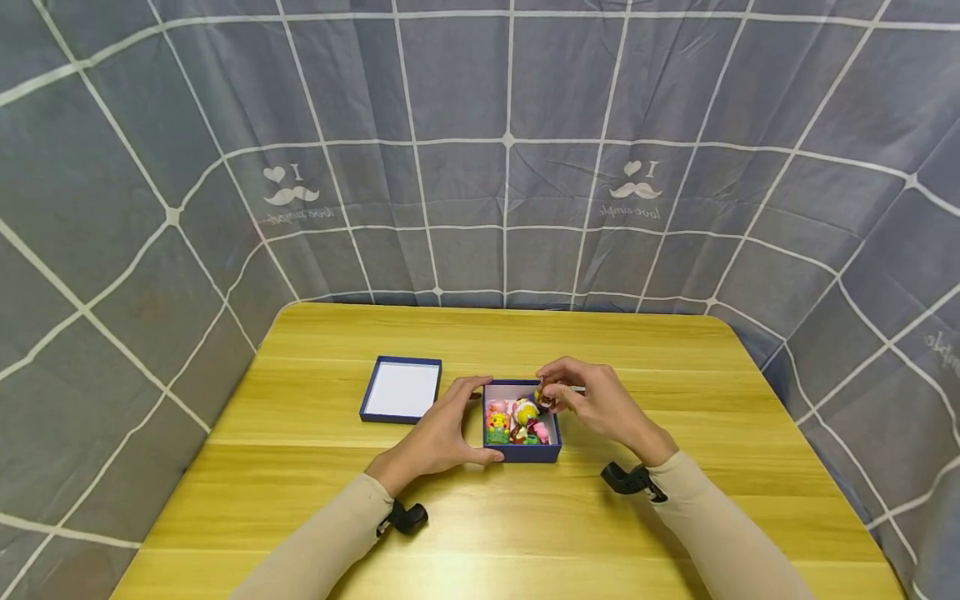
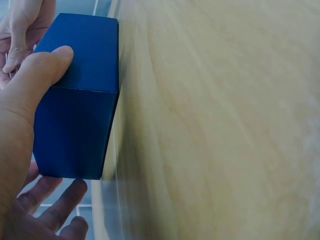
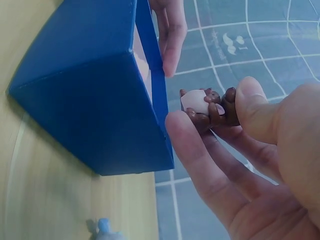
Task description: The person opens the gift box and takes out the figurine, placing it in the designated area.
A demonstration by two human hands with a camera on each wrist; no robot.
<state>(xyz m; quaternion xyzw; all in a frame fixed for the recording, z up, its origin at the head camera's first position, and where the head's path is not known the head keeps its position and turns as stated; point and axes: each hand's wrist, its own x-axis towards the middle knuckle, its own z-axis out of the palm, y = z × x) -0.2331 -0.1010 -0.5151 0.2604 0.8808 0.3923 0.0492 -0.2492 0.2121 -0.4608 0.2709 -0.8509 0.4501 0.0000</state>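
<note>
A dark blue open-topped box (image 1: 531, 454) stands on the table with several small colourful figurines (image 1: 498, 423) inside, among them yellow, pink and green ones. My left hand (image 1: 437, 435) grips the box from its left side, thumb on the front wall and fingers towards the back. In the left wrist view the thumb presses on the blue box (image 2: 80, 55). Above the box's right back corner my right hand (image 1: 600, 407) pinches a brown figurine (image 3: 215, 107) with a whitish part between thumb and fingers.
Left of the box lies a shallow blue lid (image 1: 401, 390), white inside. A small light-blue object (image 3: 104, 227) sits on the table near the box in the right wrist view. The wooden table (image 1: 510, 533) ends at a grey checked curtain (image 1: 465, 183).
</note>
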